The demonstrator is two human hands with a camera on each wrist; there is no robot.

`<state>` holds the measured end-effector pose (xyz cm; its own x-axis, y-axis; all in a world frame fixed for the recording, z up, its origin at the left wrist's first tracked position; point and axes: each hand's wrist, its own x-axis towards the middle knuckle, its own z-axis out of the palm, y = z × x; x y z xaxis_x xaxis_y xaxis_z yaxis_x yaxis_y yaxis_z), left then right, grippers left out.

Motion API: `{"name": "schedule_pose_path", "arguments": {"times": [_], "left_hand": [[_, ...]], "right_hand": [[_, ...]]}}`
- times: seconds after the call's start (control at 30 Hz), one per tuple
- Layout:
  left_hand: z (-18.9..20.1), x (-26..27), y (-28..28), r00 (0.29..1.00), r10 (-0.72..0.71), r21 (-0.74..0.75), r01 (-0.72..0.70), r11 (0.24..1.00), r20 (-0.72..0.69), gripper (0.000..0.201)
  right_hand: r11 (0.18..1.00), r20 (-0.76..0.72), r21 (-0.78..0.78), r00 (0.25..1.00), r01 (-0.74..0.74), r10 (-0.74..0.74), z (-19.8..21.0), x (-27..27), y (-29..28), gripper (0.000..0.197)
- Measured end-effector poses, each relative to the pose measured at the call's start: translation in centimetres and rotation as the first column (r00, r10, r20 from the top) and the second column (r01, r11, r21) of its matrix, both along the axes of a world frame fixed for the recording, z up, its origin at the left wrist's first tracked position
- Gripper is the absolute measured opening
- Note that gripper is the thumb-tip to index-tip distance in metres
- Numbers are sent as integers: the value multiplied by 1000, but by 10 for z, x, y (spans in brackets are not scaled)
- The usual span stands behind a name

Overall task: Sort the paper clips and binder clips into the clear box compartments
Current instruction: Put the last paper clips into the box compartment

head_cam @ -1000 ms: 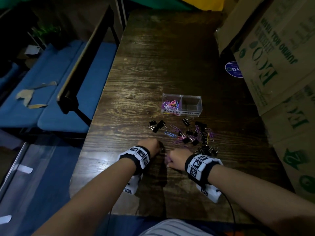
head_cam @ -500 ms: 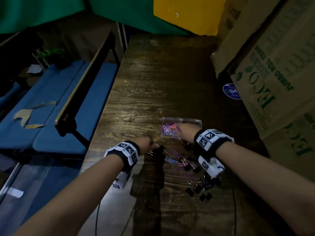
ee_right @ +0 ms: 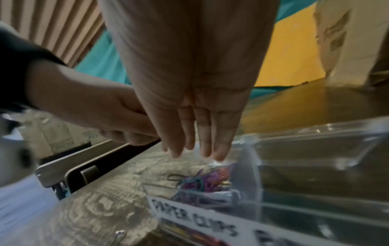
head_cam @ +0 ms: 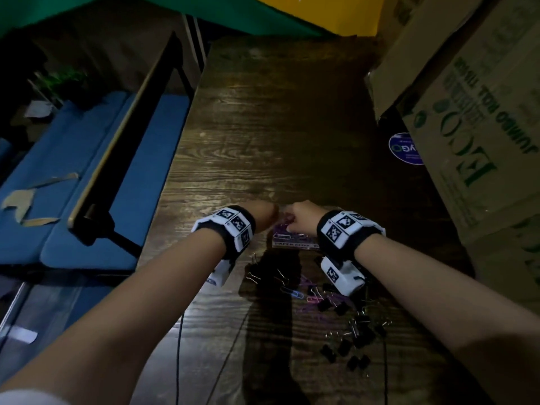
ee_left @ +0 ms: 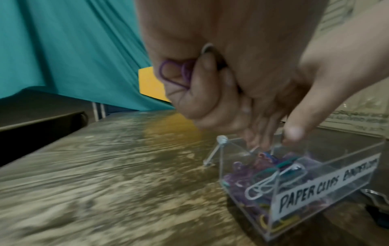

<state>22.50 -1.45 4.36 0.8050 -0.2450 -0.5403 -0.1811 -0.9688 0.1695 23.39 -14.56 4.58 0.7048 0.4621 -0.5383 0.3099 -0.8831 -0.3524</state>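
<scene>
A clear box (ee_left: 299, 188) with two compartments sits on a dark wooden bench (head_cam: 263, 135), at about 12 o'clock from the person and under both hands. Its left compartment, labelled "PAPER CLIPS", holds a tangle of coloured paper clips (ee_right: 202, 181) in purple, teal, pink and white. The right compartment, whose label is too blurred to read, looks empty in the right wrist view.

The left hand (ee_left: 210, 79) has come up to the box from the loose pile in the last half second. Its fingers are curled and pinch a purple paper clip (ee_left: 174, 73) against the thumb, just above the box's left edge. The right hand (ee_right: 193, 116) stays over the paper clip compartment, as it was half a second ago. Its fingers are straight and together, pointing down, with nothing in them, so its clip has probably been dropped already.

The left hand seems about to release its clip into the same compartment.

At 6 o'clock from the box, nearer the person, black binder clips (head_cam: 350, 337) and a few loose paper clips (head_cam: 295, 293) lie scattered on the bench. Much sorting remains, and no binder clip appears to be in the box yet.

Stacked cardboard cartons (head_cam: 473, 118) stand at 2 o'clock. A blue cushioned seat (head_cam: 93, 185) lies off the bench at 9 o'clock.
</scene>
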Motion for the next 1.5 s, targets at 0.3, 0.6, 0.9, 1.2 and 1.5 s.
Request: {"name": "schedule_pose_path", "arguments": {"times": [0.3, 0.6, 0.9, 1.2, 1.5], "left_hand": [[-15, 8, -51, 969, -223, 63, 217, 974, 110, 39], [-34, -22, -38, 922, -272, 77, 261, 962, 274, 41], [-51, -84, -52, 889, -422, 86, 413, 906, 174, 44], [-57, -92, -62, 970, -231, 52, 228, 972, 74, 39], [-49, -90, -45, 982, -154, -74, 163, 984, 110, 41]], "right_hand": [[985, -47, -153, 995, 79, -88, -5, -46, -87, 22], [901, -29, -352, 959, 254, -281, -28, -78, -134, 40], [812, -67, -265, 830, 520, -554, -41, -100, -139, 28], [859, -61, -110, 860, 499, -507, -52, -105, -112, 27], [903, -60, -11, 901, 429, -429, -57, -97, -97, 13]]}}
